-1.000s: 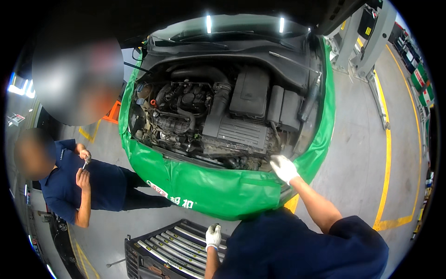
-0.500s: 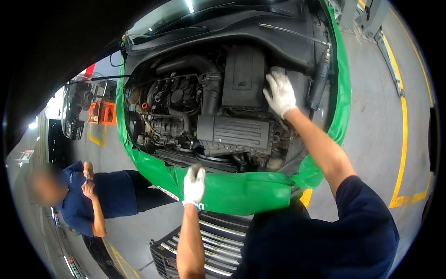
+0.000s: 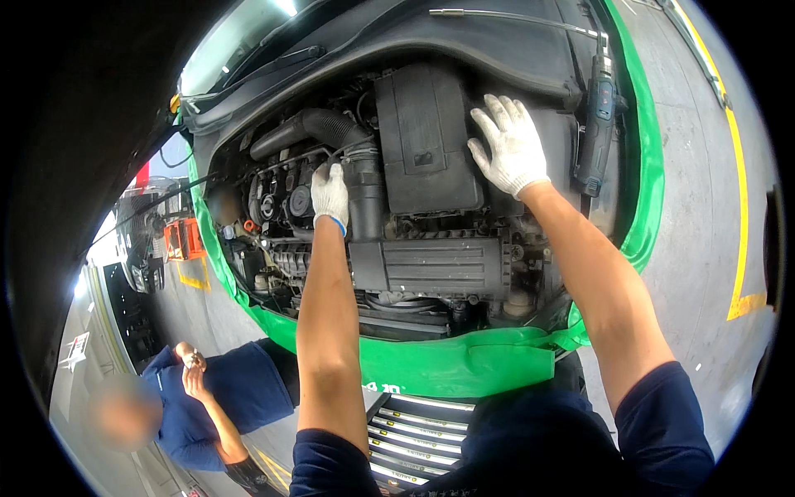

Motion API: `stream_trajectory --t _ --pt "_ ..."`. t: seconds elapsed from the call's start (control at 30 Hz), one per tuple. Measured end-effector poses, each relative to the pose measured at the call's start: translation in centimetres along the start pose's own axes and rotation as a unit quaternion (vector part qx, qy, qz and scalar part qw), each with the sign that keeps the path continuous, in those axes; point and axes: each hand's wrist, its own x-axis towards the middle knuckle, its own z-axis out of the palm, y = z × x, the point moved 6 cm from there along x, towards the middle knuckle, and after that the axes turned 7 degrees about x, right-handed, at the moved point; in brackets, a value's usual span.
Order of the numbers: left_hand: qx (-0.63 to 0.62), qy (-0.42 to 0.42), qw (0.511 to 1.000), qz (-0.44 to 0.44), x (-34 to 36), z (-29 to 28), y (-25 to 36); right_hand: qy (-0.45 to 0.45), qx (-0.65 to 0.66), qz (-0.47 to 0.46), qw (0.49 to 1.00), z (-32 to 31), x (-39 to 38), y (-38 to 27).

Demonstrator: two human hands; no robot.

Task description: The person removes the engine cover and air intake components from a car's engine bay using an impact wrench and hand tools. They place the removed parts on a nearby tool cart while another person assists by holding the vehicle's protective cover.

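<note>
Both hands wear white knit gloves. My left hand [image 3: 330, 195] is over the engine [image 3: 286, 203], beside the corrugated black intake hose [image 3: 319, 126]. Its fingers are curled together, and what they hold, if anything, is hidden. My right hand [image 3: 508, 147] lies with fingers spread on the black surface just right of the rectangular black box cover [image 3: 422, 141]. Below them runs a ribbed black air duct cover [image 3: 443, 263]. A cordless ratchet [image 3: 596, 137] with a long extension bar [image 3: 513, 16] rests on the right side of the engine bay.
A green fender cover [image 3: 464, 362] drapes over the car's front and sides. Against my body stands a tool cabinet with silver drawer edges [image 3: 414, 443]. Another person [image 3: 224, 398] in dark blue stands at the left, hands together. An orange stand [image 3: 184, 240] is beyond the car's left side.
My left hand has moved from the front edge up and into the engine bay, beside the intake hose. My right hand remains on the black surface. The view has shifted closer to the engine.
</note>
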Motion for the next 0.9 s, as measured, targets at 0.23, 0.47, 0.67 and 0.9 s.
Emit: stream_trajectory --t 0.23,0.47,0.67,0.9 --pt "0.143 0.180 0.973 0.017 -0.7 2.3 0.6 -0.005 -0.005 0.008 1.000 0.4 0.2 0.4" --pt "0.104 0.219 0.967 0.079 -1.0 2.7 0.7 0.004 0.001 0.003 1.000 0.6 0.3 0.3" --pt "0.114 0.254 0.957 0.079 -1.4 2.7 0.8 0.005 0.000 0.002 1.000 0.4 0.3 0.1" --pt "0.006 0.228 0.971 0.068 -1.3 2.5 -0.2 0.010 0.005 -0.007 1.000 0.5 0.2 -0.3"
